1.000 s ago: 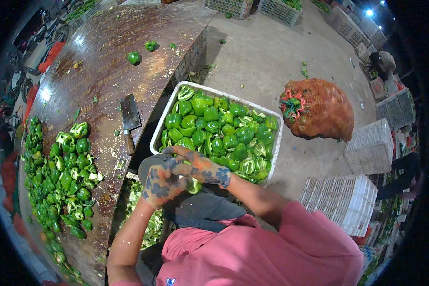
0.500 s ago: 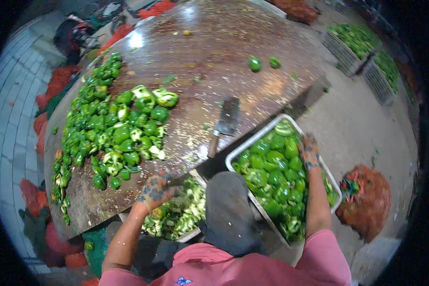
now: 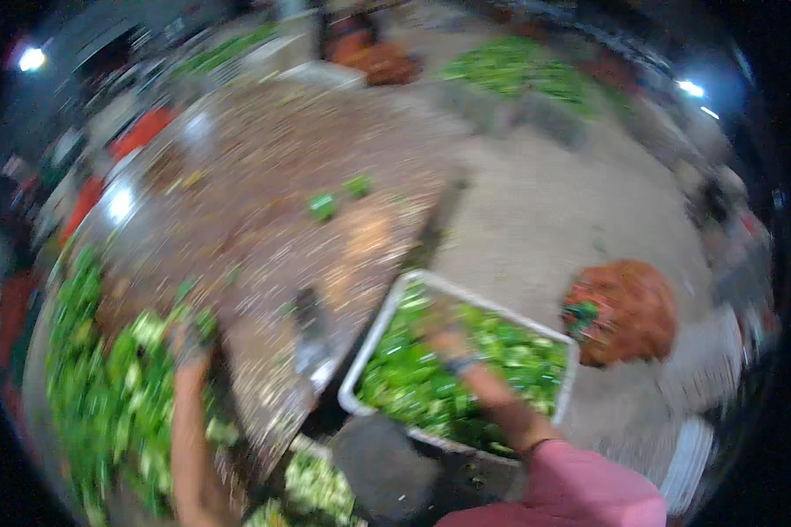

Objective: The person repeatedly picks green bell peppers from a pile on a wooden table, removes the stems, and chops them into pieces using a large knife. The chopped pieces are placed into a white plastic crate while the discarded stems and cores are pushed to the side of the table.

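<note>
- Brown tabletop [image 3: 255, 228] is set left of the white plastic crate [image 3: 378, 337], lit in patches by lamps and strewn with pale scraps.
- Left hand [image 3: 187, 341] is held at the inner edge of the heaped green bell peppers [image 3: 105, 386], far left of the crate; whether its fingers are spread or pinching a pepper cannot be told through the blur.
- Right hand [image 3: 446, 334] is held over the crated bell peppers [image 3: 510, 351], inside the crate's rim as seen from above; its grip, too, is blurred and cannot be told.
- Peppers are probably best gathered from the heap's near edge, with firm, light fingers, so that split ones are not crushed and none are rolled off.
- Clearance should be kept from the cleaver [image 3: 309, 316], laid on the tabletop just left of the crate, whenever the arm is swung across.
- Two loose peppers [image 3: 322, 206] are left on the tabletop, beyond and left of the crate.
- Pale cut pieces [image 3: 321, 483] are collected below the tabletop, on the crate's near left.
- Grey floor [image 3: 518, 211] is seen beyond the crate; an orange mesh sack [image 3: 628, 312] is stood on it, right of the crate and apart.
</note>
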The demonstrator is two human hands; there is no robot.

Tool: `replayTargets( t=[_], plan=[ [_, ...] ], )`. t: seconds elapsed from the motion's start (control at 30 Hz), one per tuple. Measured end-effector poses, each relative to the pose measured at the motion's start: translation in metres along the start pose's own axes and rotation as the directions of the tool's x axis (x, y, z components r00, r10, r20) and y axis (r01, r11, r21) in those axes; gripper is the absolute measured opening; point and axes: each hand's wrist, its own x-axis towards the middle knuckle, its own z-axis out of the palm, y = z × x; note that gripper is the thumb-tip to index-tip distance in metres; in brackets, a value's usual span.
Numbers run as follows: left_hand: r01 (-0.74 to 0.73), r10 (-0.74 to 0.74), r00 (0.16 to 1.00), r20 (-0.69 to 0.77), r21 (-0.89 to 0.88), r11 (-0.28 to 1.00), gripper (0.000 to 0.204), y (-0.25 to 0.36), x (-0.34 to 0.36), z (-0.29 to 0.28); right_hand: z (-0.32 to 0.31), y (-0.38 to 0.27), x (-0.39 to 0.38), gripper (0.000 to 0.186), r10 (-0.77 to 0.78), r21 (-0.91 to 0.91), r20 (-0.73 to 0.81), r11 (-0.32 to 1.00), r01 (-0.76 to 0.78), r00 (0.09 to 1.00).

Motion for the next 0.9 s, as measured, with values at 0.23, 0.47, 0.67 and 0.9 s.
replayTargets(
  t=[0.23,0.47,0.67,0.9],
  plan=[
    [-0.282,0.355,0.928,-0.115,0.406,0.869,0.038,0.08,-0.181,0.0,0.028,-0.269,-0.016,0.062,-0.199,0.971,-0.123,-0.226,0.077,0.972],
    [-0.14,0.227,0.973,0.05,-0.654,0.743,0.041,0.11,-0.236,0.013,-0.049,-0.246,-0.044,0.052,-0.492,0.095,0.038,-0.865,-0.493,0.87],
    [-0.353,0.382,0.921,-0.078,-0.582,0.733,0.049,0.148,-0.258,0.023,-0.096,-0.216,-0.061,0.064,-0.513,0.984,-0.178,-0.09,0.154,0.84],
    [-0.362,0.278,0.867,-0.415,-0.138,0.922,0.032,0.152,-0.239,0.072,-0.102,-0.183,-0.096,0.032,-0.148,0.776,-0.15,0.595,0.21,0.977]
  ],
)
